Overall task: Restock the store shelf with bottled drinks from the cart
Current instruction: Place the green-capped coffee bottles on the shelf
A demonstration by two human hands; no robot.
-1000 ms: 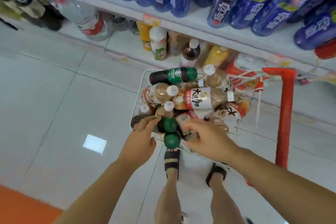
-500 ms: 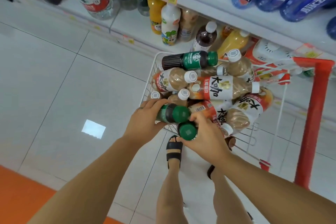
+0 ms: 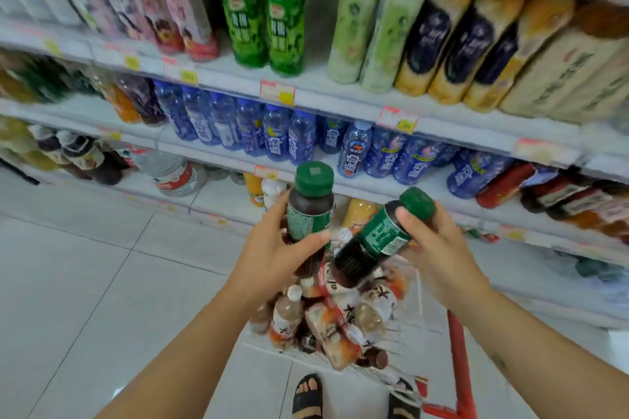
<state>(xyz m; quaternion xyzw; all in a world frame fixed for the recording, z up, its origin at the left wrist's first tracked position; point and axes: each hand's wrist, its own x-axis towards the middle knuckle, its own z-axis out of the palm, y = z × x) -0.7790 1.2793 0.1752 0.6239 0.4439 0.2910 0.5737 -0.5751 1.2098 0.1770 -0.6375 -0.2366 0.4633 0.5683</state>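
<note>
Fingers: our left hand (image 3: 269, 258) clamps its fingers (image 3: 311, 237) round the left bottle (image 3: 309, 211); our right hand (image 3: 442, 248) grips the right bottle (image 3: 379, 236).
Look: dark drink, green caps, green labels.
Left bottle axis: upright, cap up, frame centre.
Right bottle axis: tilted, cap toward upper right.
Place: both above the cart (image 3: 457, 343), before the shelf (image 3: 340, 95).

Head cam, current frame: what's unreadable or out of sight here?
- Left bottle: label partly covered by the left hand gripping it.
- Right bottle: label print too small and blurred to read; the right hand hides its far side.
- Shelf price tags: motion-blurred, unreadable.
- Cart: far end hidden behind both hands and bottles, contents blurred; remaining drinks cannot be counted.
</note>
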